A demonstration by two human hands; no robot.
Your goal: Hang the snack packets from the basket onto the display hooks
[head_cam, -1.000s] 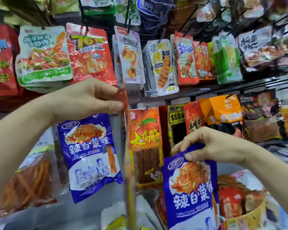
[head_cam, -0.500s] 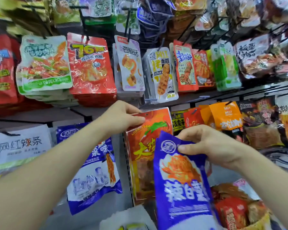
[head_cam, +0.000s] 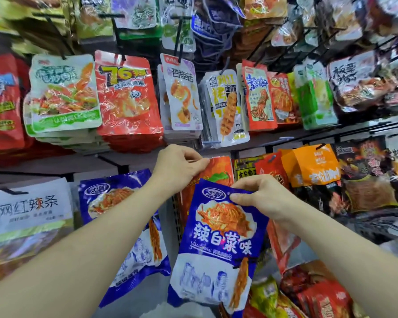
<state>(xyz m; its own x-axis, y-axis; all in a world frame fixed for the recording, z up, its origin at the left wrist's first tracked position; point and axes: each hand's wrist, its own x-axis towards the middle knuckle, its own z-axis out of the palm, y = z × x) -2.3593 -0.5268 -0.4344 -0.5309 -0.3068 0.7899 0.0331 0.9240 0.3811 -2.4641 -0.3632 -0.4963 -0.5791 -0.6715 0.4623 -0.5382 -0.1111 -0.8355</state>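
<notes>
Since the frame half a second back: blue packet [head_cam: 216, 237] lifted higher and turned face-on; both hands drawn closer together at the lower hook row.

Head view, items:
- Right hand [head_cam: 262, 198]: thumb and fingers pinch the blue packet's top right corner; the packet hangs free below, overlapping the orange-red packet [head_cam: 218, 167].
- Left hand [head_cam: 177, 171]: fingers curled over the orange-red packet's top edge, gripping it against the rack. Its hook is hidden behind the hand.
- Hung blue packets [head_cam: 115, 203]: matching design, just left of the left forearm; the likely home for the held one.
- Loose packets [head_cam: 313, 294]: lower right, probably the basket's stock; basket rim not clearly shown.

Handling note, as judgement: settle the orange-red packet first, so the left hand is free. Shift the pinch off the blue packet's top centre so its hang hole stays uncovered, hold the header flat, line the hole up with the hook tip, slide straight back. Foil is slippery and crinkles; a skewed approach could tear the hole.
</notes>
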